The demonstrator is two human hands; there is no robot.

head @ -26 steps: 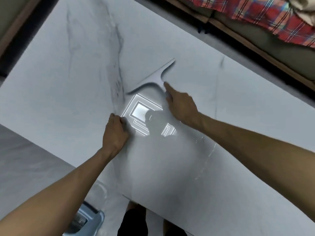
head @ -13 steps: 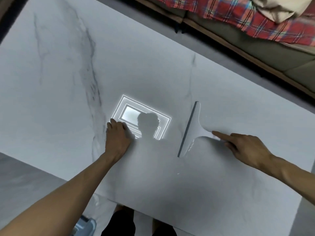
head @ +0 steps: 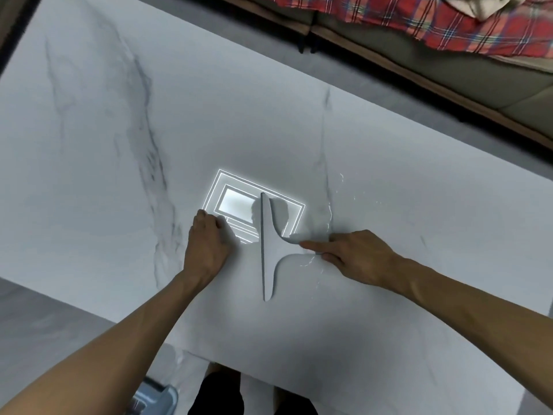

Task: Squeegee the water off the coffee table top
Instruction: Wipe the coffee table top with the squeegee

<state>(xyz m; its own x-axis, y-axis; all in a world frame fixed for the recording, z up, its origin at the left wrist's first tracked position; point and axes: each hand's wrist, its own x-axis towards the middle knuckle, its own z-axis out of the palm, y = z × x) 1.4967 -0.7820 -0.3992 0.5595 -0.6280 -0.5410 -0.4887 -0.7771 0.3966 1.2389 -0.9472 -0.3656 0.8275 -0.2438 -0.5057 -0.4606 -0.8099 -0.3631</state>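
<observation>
A grey T-shaped squeegee lies on the white marble coffee table top, its long blade running near to far. My right hand grips its handle from the right, index finger stretched along it. My left hand presses flat on the table just left of the blade, holding nothing. Thin streaks and drops of water glint to the right of the blade, around the handle. A bright reflection of a ceiling light shows under the blade's far end.
A sofa with a red plaid blanket runs along the far side beyond a strip of grey floor. The table's near edge sits above my legs. A light blue object stands on the floor at the lower left.
My right hand has pushed the squeegee leftward across the table toward my left hand; the blade now sits over the light reflection. My left hand has stayed planted.
</observation>
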